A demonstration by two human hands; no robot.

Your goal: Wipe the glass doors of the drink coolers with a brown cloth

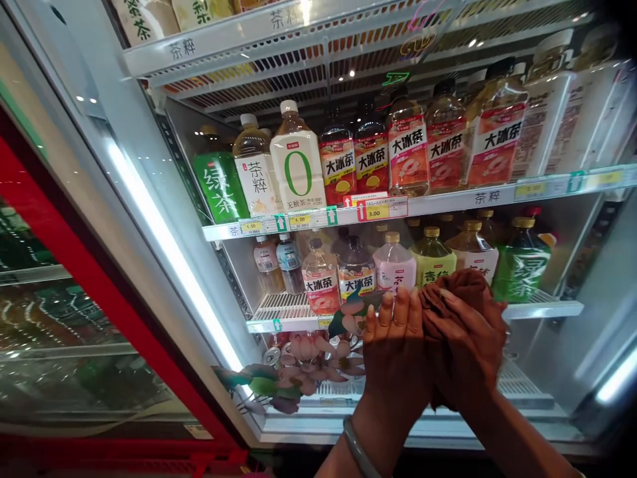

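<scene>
My left hand (395,352), with a grey bangle at the wrist, is raised palm forward with its fingers stretched upward, in front of the lower bottle shelf. Beside it, my right hand (472,338) is closed over a bunched dark brown cloth (442,372). The cloth lies between the two hands and hangs below the right one. Behind them is the cooler's glass, bearing printed pink flowers (311,352). A pink-labelled bottle (395,265) and a yellow-green bottle (434,255) stand just beyond my fingertips.
An upper shelf (428,202) holds large tea bottles, among them a white-labelled one (298,166). A red frame (99,279) borders another glass-fronted section at the left. Lit strips (164,245) run along the cooler's sides. A shelf edge (283,325) crosses behind the flowers.
</scene>
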